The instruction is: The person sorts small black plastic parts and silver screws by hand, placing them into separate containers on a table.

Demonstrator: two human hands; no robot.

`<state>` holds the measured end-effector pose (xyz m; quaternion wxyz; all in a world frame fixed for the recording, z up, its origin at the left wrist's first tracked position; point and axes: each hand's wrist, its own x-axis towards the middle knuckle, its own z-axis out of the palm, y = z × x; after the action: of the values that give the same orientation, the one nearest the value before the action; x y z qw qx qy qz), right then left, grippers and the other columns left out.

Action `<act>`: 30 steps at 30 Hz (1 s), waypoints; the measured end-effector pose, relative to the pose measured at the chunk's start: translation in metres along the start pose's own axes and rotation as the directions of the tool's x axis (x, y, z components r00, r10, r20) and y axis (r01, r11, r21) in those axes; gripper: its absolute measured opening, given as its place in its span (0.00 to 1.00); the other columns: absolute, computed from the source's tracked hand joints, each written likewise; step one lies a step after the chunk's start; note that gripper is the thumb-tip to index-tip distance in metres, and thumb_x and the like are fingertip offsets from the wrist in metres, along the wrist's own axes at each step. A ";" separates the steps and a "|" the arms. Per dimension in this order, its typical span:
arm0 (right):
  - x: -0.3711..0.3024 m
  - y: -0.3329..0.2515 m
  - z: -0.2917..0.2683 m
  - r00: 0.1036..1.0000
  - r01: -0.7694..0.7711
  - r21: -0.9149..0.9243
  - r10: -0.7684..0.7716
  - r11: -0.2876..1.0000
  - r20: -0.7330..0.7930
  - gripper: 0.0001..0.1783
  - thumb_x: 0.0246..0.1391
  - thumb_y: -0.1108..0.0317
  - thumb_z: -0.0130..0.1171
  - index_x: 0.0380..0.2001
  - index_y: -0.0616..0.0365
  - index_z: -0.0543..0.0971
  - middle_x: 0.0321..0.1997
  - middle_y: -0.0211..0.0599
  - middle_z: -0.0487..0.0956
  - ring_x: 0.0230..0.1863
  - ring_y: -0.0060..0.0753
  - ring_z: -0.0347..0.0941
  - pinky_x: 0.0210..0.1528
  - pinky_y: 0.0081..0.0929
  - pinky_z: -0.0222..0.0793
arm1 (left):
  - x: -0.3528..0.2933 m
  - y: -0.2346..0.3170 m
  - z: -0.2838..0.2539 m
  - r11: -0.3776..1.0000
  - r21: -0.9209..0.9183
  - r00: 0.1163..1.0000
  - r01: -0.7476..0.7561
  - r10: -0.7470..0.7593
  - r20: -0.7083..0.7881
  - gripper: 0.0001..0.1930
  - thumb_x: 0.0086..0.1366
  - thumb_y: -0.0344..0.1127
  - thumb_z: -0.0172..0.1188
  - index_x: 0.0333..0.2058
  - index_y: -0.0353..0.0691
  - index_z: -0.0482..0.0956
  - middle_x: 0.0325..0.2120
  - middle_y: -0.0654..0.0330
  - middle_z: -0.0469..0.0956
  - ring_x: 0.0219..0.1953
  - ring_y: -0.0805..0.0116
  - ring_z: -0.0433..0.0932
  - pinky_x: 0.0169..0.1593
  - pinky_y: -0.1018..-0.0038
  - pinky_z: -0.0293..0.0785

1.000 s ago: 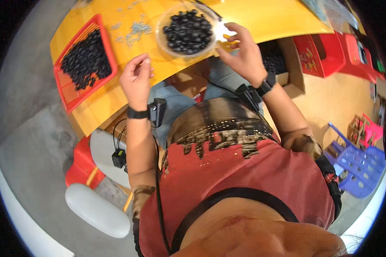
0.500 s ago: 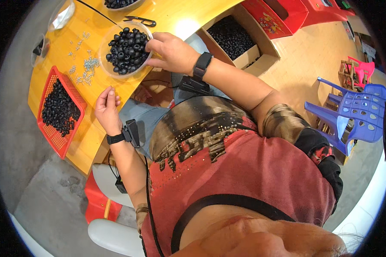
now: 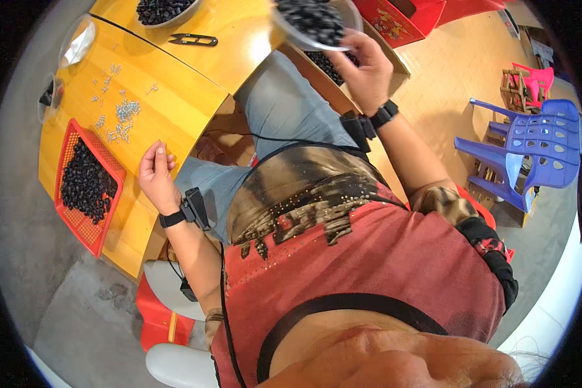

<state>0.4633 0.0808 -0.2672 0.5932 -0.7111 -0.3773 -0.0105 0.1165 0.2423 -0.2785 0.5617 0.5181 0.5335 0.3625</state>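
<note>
My right hand (image 3: 368,68) grips the rim of a clear round plastic bowl (image 3: 351,16) full of small round black plastic parts (image 3: 312,22), blurred by motion. The bowl is past the table's right edge, above a cardboard box (image 3: 330,97) that holds more black parts and is partly hidden by it. Beside the table's near edge, my left hand (image 3: 158,178) has its thumb and fingers pinched together; whatever they may hold is too small to make out. Small silvery screws (image 3: 127,111) lie loose on the yellow table (image 3: 181,97) beyond it.
Left of my left hand, a red mesh basket (image 3: 103,152) holds black pieces. Black thread snips (image 3: 194,40) lie near another bowl (image 3: 165,24) of dark parts. Clear containers (image 3: 77,42) stand at the far left. A blue plastic chair (image 3: 543,152) is at the right.
My right hand has lifted the bowl of black parts off the table and carried it right, over the cardboard box. My left hand stays pinched, almost in the same place.
</note>
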 end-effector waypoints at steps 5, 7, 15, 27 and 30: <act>-0.006 0.076 -0.030 0.914 -0.367 0.085 0.376 0.926 -0.151 0.17 0.46 0.61 0.66 0.31 0.63 0.75 0.27 0.30 0.77 0.30 0.16 0.72 0.34 0.15 0.70 | 0.004 -0.004 -0.005 1.000 -0.005 1.000 -0.009 0.009 -0.003 0.10 0.61 0.32 0.57 0.39 0.33 0.76 0.32 0.61 0.77 0.26 0.80 0.72 0.31 0.84 0.69; -0.004 0.103 -0.036 0.842 -0.452 0.238 0.499 0.860 -0.203 0.17 0.48 0.59 0.64 0.31 0.64 0.75 0.26 0.31 0.77 0.27 0.18 0.73 0.30 0.15 0.70 | 0.004 -0.004 -0.004 1.000 -0.013 1.000 -0.007 0.007 -0.014 0.10 0.61 0.32 0.57 0.39 0.33 0.76 0.31 0.61 0.78 0.26 0.80 0.72 0.31 0.84 0.70; -0.009 0.174 -0.033 0.503 -0.765 0.462 0.864 0.448 -0.004 0.30 0.57 0.48 0.47 0.42 0.72 0.65 0.35 0.58 0.74 0.32 0.44 0.75 0.29 0.29 0.76 | 0.004 -0.003 -0.002 1.000 0.028 0.997 0.012 -0.010 -0.072 0.09 0.60 0.32 0.58 0.38 0.34 0.77 0.29 0.64 0.77 0.25 0.80 0.72 0.28 0.85 0.69; -0.014 0.197 -0.004 0.483 -0.694 0.618 0.875 0.369 0.019 0.40 0.55 0.39 0.36 0.43 0.76 0.60 0.34 0.62 0.74 0.25 0.53 0.73 0.30 0.37 0.75 | 0.002 -0.006 -0.008 0.993 0.116 0.988 0.015 0.004 -0.156 0.09 0.60 0.33 0.58 0.38 0.36 0.77 0.27 0.65 0.76 0.24 0.80 0.72 0.27 0.85 0.68; -0.001 0.191 -0.018 0.721 -0.625 0.156 0.642 0.765 -0.261 0.26 0.60 0.47 0.41 0.31 0.64 0.69 0.25 0.40 0.74 0.21 0.30 0.70 0.25 0.26 0.70 | 0.006 -0.009 -0.008 0.998 0.062 0.994 0.018 -0.011 -0.107 0.09 0.60 0.33 0.58 0.38 0.37 0.77 0.27 0.66 0.76 0.24 0.80 0.72 0.27 0.85 0.68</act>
<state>0.5751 0.0626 -0.4218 0.6308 -0.7698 -0.0175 0.0958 0.1086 0.2476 -0.2877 0.5185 0.5116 0.5776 0.3685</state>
